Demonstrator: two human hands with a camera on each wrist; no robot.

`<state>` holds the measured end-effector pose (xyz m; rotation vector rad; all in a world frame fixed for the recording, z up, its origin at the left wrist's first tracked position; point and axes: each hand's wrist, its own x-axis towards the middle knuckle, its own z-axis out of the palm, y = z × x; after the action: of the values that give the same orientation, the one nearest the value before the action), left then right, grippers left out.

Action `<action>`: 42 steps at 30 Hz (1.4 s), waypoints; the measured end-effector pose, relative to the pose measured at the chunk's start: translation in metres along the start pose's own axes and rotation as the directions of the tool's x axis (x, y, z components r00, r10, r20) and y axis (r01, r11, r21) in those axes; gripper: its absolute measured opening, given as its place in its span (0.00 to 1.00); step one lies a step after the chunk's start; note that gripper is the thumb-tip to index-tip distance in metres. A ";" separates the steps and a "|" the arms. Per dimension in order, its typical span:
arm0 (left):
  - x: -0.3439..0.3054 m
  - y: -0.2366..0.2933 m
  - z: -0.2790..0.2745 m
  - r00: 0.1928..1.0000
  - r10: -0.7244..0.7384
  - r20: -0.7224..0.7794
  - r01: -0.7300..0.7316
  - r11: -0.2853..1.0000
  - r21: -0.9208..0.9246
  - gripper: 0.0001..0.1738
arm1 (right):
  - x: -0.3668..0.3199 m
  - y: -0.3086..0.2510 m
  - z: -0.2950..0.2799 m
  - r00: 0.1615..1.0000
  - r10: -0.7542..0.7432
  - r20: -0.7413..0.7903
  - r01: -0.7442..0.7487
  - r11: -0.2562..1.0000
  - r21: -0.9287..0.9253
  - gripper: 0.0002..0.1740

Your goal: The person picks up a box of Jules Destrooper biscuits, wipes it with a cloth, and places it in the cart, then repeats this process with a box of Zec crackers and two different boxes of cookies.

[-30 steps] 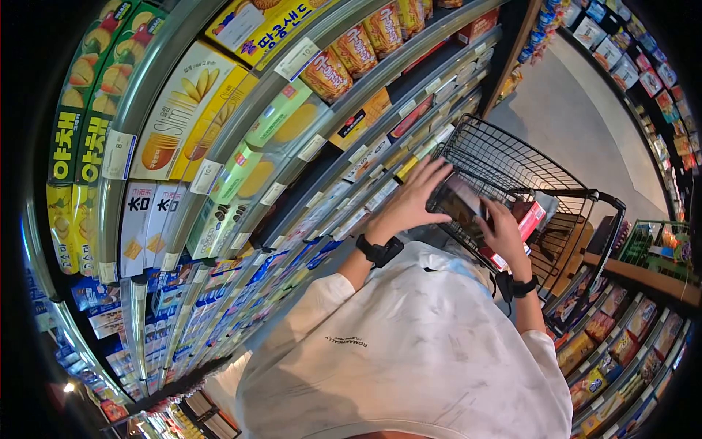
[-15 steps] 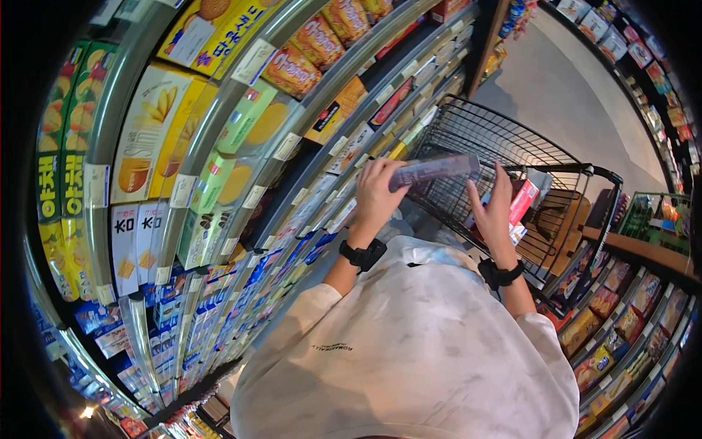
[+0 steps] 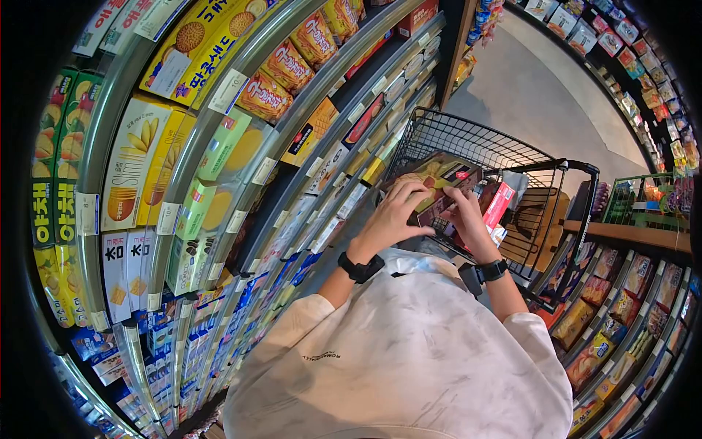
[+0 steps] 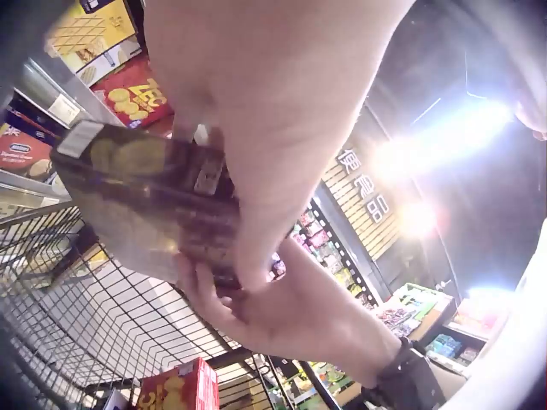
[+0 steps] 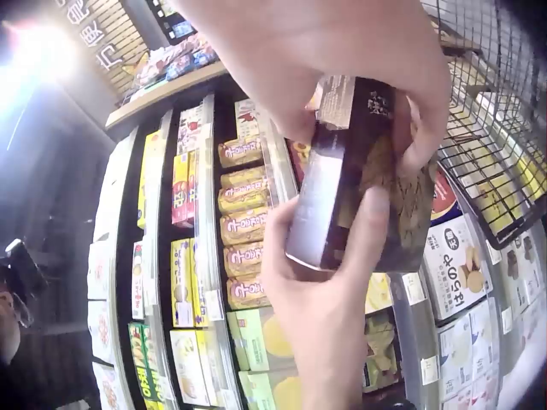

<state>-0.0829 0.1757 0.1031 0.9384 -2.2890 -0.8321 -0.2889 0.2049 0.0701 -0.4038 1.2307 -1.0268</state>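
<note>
I have a dark brown box (image 3: 446, 179) between both hands, over the near part of my black wire cart (image 3: 479, 135). My left hand (image 3: 395, 216) grips the box from the side of the cart nearer the snack shelves (image 3: 199, 150), fingers curled round its edge and thumb pressed on its face. My right hand (image 3: 468, 223) pinches the other end, thumb and fingers on opposite sides. The box is tilted, its yellowish picture partly covered by my fingers. In the cart, just beside my right hand, lies a red box (image 3: 499, 205). The shelves stand left of the cart; grey floor (image 3: 512, 80) shows beyond it.
</note>
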 end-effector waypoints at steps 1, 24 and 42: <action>0.000 0.001 -0.003 1.000 0.012 -0.012 -0.013 0.993 -0.121 0.34 | 0.001 0.000 -0.004 0.999 -0.040 -0.036 0.039 0.999 -0.025 0.23; -0.081 -0.086 -0.040 0.858 -0.511 -0.048 0.456 0.801 -0.388 0.31 | -0.005 -0.020 0.037 0.809 -0.280 0.517 0.576 0.553 -0.602 0.20; -0.281 -0.115 -0.094 -0.024 -0.886 -0.463 0.462 0.401 -0.791 0.24 | 0.022 0.010 0.013 0.893 -0.217 0.395 0.365 0.861 -0.353 0.14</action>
<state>0.2028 0.2890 0.0210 1.8209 -0.4588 -0.8132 -0.2731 0.1888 0.0549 -1.0964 1.0823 -0.8915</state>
